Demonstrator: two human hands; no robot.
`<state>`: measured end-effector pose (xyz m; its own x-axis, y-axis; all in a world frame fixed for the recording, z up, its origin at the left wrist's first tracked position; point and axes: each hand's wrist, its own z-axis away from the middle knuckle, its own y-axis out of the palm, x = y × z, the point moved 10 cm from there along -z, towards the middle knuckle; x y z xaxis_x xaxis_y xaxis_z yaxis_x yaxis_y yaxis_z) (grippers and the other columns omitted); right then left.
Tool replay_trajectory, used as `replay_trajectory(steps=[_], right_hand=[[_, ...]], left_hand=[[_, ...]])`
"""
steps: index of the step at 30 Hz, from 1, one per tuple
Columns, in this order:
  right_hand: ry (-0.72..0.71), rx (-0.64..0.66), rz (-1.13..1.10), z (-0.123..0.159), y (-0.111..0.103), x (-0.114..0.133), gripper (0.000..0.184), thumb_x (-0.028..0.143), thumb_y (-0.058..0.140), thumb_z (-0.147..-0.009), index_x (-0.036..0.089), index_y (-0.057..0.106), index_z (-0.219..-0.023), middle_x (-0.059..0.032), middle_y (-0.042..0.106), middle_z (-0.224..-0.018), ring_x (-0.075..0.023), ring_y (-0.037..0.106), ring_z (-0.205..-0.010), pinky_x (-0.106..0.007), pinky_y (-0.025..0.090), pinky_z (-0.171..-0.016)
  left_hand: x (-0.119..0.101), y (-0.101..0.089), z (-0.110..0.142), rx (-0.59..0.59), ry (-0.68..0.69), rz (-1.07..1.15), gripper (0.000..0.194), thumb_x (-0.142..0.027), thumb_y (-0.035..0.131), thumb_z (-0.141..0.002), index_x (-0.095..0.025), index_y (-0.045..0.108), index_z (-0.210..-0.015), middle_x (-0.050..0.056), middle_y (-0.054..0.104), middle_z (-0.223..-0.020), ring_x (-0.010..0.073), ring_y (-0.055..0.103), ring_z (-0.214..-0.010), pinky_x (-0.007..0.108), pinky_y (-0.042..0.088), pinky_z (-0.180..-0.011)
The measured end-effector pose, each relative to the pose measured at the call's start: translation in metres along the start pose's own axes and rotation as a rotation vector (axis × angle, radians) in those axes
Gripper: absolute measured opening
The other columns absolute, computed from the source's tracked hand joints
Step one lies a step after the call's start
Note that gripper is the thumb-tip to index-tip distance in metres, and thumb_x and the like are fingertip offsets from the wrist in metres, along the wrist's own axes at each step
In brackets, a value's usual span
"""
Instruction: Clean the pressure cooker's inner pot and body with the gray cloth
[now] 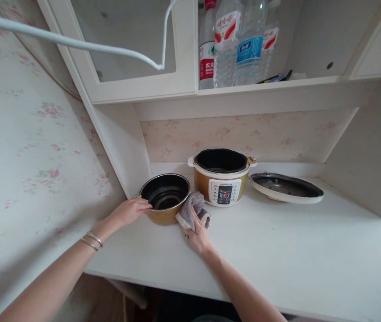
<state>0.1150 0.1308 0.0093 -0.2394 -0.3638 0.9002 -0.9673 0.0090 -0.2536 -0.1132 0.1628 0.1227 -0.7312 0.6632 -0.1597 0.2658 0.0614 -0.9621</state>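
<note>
A round inner pot [165, 217], black inside and gold outside, stands on the white counter. At its left rim rests my left hand [134, 211], fingers bent over the edge and thumb hidden. My right hand [197, 233] grips a grey-brown cloth [190, 208] and presses it against the pot's right outer side. Just behind the cloth is a gold and white electric cooker [201, 181] with its top off, its dark inside showing and a control panel facing me. To its right lies the cooker's lid [287, 197], dark inner face up.
Above the counter [277, 250] hangs a white cabinet with a glass door [126, 40] and a shelf of several plastic bottles [225, 53]. A white cable [76, 42] crosses the upper left. Flowered wall [36, 147] borders the left side.
</note>
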Motion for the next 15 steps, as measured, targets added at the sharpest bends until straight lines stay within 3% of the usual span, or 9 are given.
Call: replay_trajectory(steps=[8,12,15], right_hand=[[-0.026,-0.001,0.064,0.0,0.003,-0.001,0.075,0.011,0.051,-0.073,0.026,0.033,-0.144,-0.001,0.03,-0.152,-0.0201,0.025,-0.14,-0.045,0.02,-0.115],[-0.005,0.017,0.004,0.0,0.004,0.001,0.076,0.009,0.05,-0.069,0.026,0.038,-0.142,0.0003,0.03,-0.151,-0.0205,0.024,-0.14,-0.044,0.017,-0.116],[0.095,-0.011,-0.092,-0.002,-0.003,-0.003,0.072,0.012,0.049,-0.072,0.028,0.038,-0.142,0.0006,0.039,-0.147,-0.0205,0.031,-0.137,-0.044,0.021,-0.114]], left_hand=[[-0.071,0.017,-0.037,-0.253,-0.083,0.024,0.03,-0.038,0.049,-0.092,-0.023,0.07,-0.106,0.007,0.073,-0.098,0.0198,0.068,-0.085,0.037,0.048,-0.085],[-0.09,0.025,-0.06,-0.327,-0.223,-0.002,0.032,-0.035,0.045,-0.094,-0.02,0.069,-0.108,0.011,0.073,-0.097,0.0228,0.068,-0.085,0.04,0.047,-0.087],[-0.1,0.022,-0.067,-0.349,-0.205,0.088,0.032,-0.034,0.043,-0.094,-0.02,0.068,-0.109,0.01,0.07,-0.106,0.0226,0.066,-0.096,0.038,0.048,-0.09]])
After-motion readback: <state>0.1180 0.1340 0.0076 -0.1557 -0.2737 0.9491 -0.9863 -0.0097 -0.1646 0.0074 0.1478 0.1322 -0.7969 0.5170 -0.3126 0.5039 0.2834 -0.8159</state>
